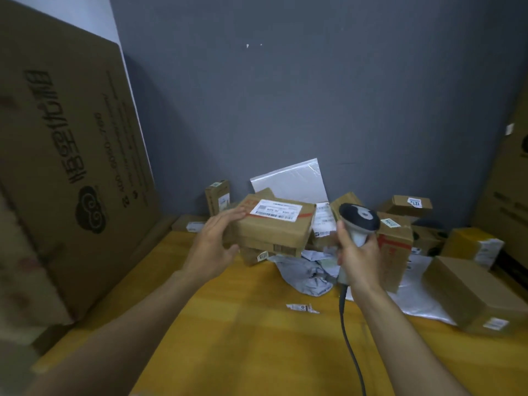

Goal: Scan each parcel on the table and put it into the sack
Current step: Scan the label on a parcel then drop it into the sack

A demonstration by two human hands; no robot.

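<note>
The box [274,227] is held up over the far part of the table [243,338], its white label [275,210] facing up. The left hand [217,244] grips its left end, fingers laid across the top and thumb underneath. Just to its right, the right hand [357,252] is wrapped round the handle of the scanner [360,218], whose head points away towards the pile [400,224] of parcels. To scan well, the head should probably turn onto the label, with the box kept steady and tilted towards it. The label's print is too blurred to read, the scanner's cable [347,332] runs off the bottom edge, and no sack is in view
</note>
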